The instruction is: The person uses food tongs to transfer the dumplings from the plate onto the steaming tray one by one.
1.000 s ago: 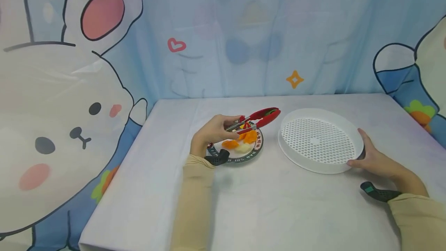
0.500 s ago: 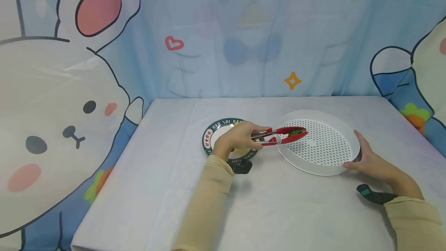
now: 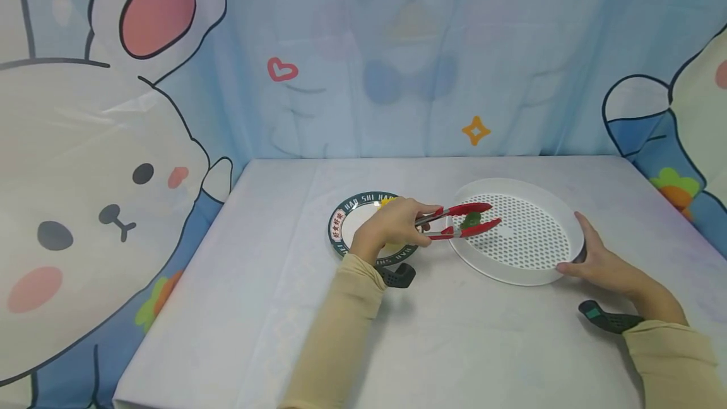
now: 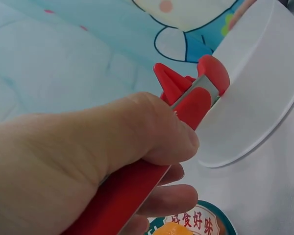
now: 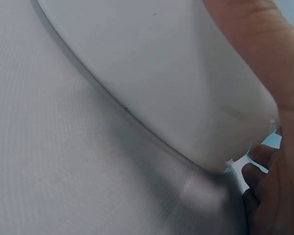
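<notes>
My left hand [image 3: 392, 226] grips red-tipped metal tongs [image 4: 122, 196], held over the left side of a round white perforated tray [image 3: 525, 188]. The tongs' tips stand apart, and a small green piece [image 3: 471, 220] shows between them above the holes. My right hand [image 3: 608, 264] holds the tray's right side, thumb along the outer wall [image 5: 152, 73] and fingers bent round farther back. Partly hidden under my left hand is a round plate [image 3: 338, 223] with a green lettered rim. An orange piece [image 4: 172, 229] lies on it.
A white cloth covers the table [image 3: 483, 346]. Behind it hangs a light blue curtain [image 3: 341, 118] printed with cartoon figures. The plate stands left of the tray, with a narrow strip of cloth between them.
My left hand has carried the tongs and green piece rightward from above the plate to the tray. The tongs' tips have since spread apart. My right hand stays on the tray.
</notes>
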Demonstrator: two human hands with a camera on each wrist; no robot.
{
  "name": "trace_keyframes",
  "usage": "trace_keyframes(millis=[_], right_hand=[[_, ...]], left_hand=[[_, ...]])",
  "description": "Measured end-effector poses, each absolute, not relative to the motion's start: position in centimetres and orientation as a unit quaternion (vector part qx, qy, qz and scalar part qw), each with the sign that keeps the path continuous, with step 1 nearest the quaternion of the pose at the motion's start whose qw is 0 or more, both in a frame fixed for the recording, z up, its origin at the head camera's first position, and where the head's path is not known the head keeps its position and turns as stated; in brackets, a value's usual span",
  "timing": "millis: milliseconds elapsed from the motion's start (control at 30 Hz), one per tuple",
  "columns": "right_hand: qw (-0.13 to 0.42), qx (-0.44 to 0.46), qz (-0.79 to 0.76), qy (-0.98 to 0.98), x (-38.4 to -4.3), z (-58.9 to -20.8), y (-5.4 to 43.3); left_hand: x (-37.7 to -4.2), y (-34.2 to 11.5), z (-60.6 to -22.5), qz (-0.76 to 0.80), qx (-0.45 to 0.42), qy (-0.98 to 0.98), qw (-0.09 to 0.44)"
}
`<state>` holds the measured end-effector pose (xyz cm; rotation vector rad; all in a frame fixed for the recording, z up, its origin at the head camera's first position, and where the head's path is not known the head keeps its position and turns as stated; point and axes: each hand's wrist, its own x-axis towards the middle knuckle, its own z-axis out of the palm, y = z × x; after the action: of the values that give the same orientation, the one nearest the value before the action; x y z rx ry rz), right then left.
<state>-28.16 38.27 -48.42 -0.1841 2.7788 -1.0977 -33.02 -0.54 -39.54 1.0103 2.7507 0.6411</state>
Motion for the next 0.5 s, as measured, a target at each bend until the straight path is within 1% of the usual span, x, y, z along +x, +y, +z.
trace_keyframes(millis=[100,267,400,500], right_hand=[[0.075,-0.060,-0.363,0.927,-28.2,-48.4,38.2],[0.074,-0.055,-0.360,0.929,-28.1,-48.6,38.1],[0.076,-0.046,-0.355,0.931,-28.1,-48.6,38.1],[0.083,-0.047,-0.351,0.932,-28.3,-48.3,38.3]], left_hand=[[-33.0,-0.5,-39.6,0.212,0.329,0.917,0.072],[-32.8,-0.6,-39.7,0.229,0.311,0.918,0.093],[-32.9,-1.4,-39.5,0.288,0.294,0.904,0.119],[-33.1,-2.9,-39.0,0.342,0.263,0.894,0.125]])
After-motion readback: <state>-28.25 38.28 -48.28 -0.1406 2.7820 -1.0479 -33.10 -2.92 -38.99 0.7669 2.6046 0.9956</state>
